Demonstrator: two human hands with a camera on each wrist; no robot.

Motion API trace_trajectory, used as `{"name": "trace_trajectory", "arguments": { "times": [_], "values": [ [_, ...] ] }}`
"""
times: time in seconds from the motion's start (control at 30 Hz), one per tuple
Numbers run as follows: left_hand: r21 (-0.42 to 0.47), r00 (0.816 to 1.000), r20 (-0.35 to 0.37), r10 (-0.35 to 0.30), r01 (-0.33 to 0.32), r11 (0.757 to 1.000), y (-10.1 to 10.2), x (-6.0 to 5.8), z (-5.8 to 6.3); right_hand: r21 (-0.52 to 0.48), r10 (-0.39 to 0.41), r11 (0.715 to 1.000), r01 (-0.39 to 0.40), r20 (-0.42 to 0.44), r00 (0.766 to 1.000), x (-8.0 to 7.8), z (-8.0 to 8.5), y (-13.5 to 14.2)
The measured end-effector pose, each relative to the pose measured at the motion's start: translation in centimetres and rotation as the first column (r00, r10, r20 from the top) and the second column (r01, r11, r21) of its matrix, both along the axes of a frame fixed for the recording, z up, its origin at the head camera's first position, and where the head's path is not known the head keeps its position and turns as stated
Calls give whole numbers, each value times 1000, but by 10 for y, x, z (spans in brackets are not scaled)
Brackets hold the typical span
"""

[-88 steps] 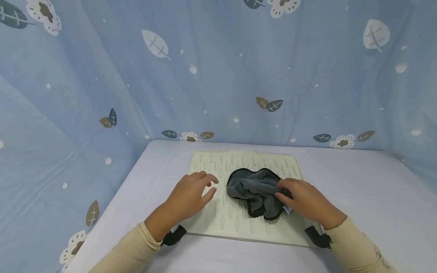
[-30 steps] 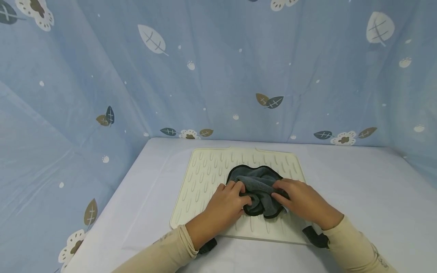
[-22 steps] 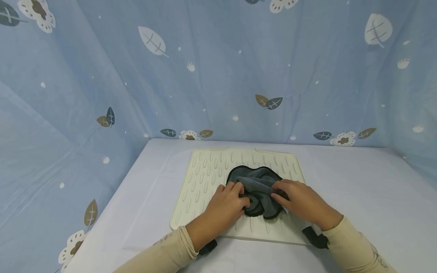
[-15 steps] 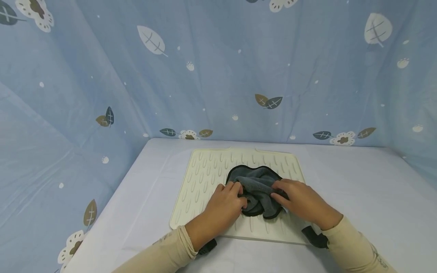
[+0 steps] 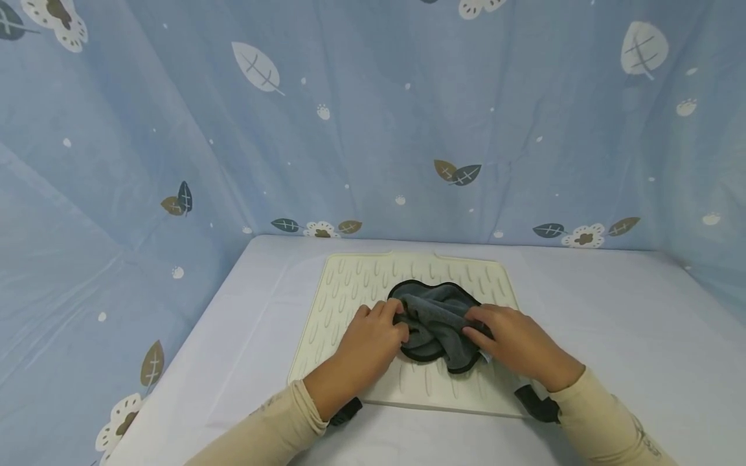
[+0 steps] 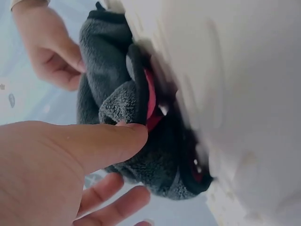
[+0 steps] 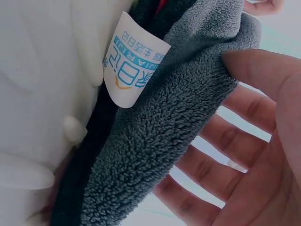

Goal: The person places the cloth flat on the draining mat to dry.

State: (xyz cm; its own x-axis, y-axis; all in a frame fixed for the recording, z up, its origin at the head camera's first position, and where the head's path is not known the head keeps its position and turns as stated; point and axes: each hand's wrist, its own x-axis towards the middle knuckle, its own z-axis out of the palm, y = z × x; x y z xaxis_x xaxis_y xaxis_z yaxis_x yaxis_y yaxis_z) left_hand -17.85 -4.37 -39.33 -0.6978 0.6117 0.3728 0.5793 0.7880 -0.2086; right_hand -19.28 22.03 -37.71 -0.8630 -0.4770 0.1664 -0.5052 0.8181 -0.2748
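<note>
Nearest to the head camera are two beige sleeves, with a black band showing beside each wrist. Beyond them, the left hand pinches the left side of a grey plush cloth; in the left wrist view its thumb presses against the edge. The right hand holds the opposite side, with the thumb before a fold and the fingers behind it; how firmly it squeezes, one cannot tell.

The cloth lies crumpled on a cream ribbed mat, a little to the right of its middle. A white label hangs near the right hand, and something red shows inside the folds. By its look, the cloth should be light, soft and limp, not fragile, and hardly slippery because of the pile. It probably keeps no shape by itself, so the black border seems the best place to take hold; the label looks too thin for pulling.

Under the mat is a white-covered table, and farthest hangs a blue curtain with printed leaves
</note>
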Motion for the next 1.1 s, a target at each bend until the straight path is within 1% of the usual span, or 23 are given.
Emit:
{"name": "trace_trajectory", "arguments": {
  "times": [0.13,0.27,0.47,0.57,0.8,0.93,1.1],
  "values": [
    [30,1000,4,-2,2,1000,-5,-2,4,-1,-7,1000,7,-3,1000,0,0,0],
    [19,1000,4,9,-9,1000,-10,-4,8,2,-11,1000,11,-14,1000,0,-1,1],
    [-32,997,53,59,-58,998,-19,-8,17,4,-22,1000,23,-14,1000,-2,-4,1],
    [-43,994,78,75,-72,996,-24,-9,21,8,-30,1000,30,-9,1000,-2,-4,1],
    [-61,987,138,82,-74,995,-36,-11,28,11,-30,999,30,-3,1000,-2,-5,1],
    [-53,976,193,99,-90,995,-42,-12,31,12,-28,1000,28,-4,1000,-3,-6,2],
    [-65,955,263,139,-126,990,-47,-16,31,19,-26,999,26,-4,1000,-3,-7,3]
  ]
}}
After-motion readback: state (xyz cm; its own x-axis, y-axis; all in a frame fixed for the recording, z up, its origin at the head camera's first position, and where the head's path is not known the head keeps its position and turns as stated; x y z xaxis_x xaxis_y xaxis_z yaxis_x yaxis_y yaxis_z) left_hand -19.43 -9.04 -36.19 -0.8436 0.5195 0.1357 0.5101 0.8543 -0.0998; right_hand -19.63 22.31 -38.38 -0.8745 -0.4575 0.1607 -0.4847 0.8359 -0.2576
